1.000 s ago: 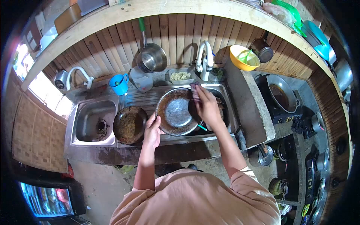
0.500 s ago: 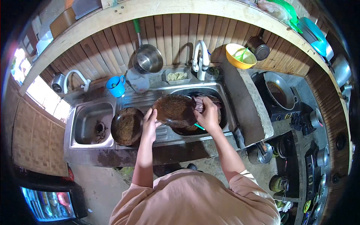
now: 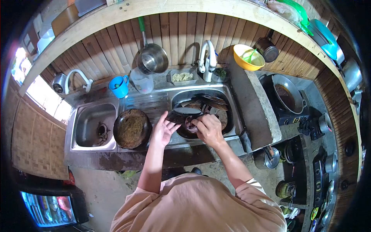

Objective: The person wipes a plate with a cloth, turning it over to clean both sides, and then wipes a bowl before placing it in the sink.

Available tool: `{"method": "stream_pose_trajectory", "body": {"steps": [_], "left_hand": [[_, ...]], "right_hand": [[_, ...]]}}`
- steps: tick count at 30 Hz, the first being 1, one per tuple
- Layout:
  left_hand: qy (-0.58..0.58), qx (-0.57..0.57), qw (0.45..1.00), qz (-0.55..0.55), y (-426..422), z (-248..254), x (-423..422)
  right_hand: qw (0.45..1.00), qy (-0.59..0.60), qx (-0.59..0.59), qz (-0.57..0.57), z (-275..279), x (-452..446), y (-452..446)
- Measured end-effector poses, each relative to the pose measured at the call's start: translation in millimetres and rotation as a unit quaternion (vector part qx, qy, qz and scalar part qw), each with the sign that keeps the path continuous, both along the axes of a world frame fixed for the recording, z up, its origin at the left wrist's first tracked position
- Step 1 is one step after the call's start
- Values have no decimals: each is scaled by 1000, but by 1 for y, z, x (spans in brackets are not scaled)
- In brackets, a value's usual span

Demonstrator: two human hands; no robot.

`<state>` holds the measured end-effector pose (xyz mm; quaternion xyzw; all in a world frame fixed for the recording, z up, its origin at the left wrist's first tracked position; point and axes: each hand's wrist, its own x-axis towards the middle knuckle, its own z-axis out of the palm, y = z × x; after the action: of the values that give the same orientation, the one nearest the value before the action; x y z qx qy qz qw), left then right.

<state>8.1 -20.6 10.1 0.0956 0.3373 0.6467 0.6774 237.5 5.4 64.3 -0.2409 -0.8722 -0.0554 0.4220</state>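
Note:
A dark brown, shallow dish is tilted nearly edge-on over the right sink basin, with a wet, pale shine along its top. My left hand steadies its left end, thumb at the rim and fingers partly spread beneath. A crumpled dark reddish cloth is bunched in my right hand, pressed against the near side of the dish. Behind them, in the right basin, lie more dark dishes, partly overlapping. A round dark pan with a brown, grainy surface sits on the drainboard to the left.
A white faucet rises behind the right basin. The left basin has a drain fitting. A blue mug, a clear container and a small tray line the back ledge. A concrete divider separates the stove.
The dish has turned from showing its broad brown face to nearly edge-on. My right hand has moved down and left with the cloth; my left hand has shifted slightly right and its fingers have opened somewhat.

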Motion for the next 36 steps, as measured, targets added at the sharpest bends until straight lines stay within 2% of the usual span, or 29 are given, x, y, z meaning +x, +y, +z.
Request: {"method": "stream_pose_trajectory", "body": {"steps": [2,4,8,11,12,13,15,17,19,21,23,25,28,31,34,36], "left_hand": [[-8,22,999,36,9,-26,-9],[-30,57,997,42,8,-23,-16],[50,94,992,73,-9,7,-13],[83,112,988,63,-15,15,-5],[98,110,987,61,-11,-3,-7],[138,126,981,55,-16,7,-1],[152,157,975,38,-16,7,5],[171,169,970,44,-21,7,1],[186,181,965,44,-28,12,-1],[196,196,960,34,-33,17,-1],[204,194,959,17,-35,7,-5],[196,186,963,5,-36,17,-1],[208,198,958,0,-36,25,1],[227,204,951,-47,-38,10,-8],[227,196,953,-52,-37,17,-1],[236,195,951,-46,-37,20,2]], "right_hand": [[999,-17,-26,23,1,3,1],[993,-51,-94,50,0,12,8],[964,104,-244,-12,-11,15,13],[962,170,-207,-57,-6,-5,14],[970,154,-185,-32,-3,-14,15],[973,133,-190,-17,2,-23,8],[990,14,-143,6,5,-35,-6],[993,-46,-95,55,-9,-35,-5],[991,-12,-121,53,-5,-32,3],[991,37,-129,-18,-7,-30,21],[973,113,-194,-45,-15,-29,41],[983,94,-156,-39,-9,-30,40],[993,34,-107,30,0,-39,16],[990,-67,-71,105,7,-43,1],[990,-69,-67,101,14,-39,11],[994,27,-101,37,20,-35,26]]}}
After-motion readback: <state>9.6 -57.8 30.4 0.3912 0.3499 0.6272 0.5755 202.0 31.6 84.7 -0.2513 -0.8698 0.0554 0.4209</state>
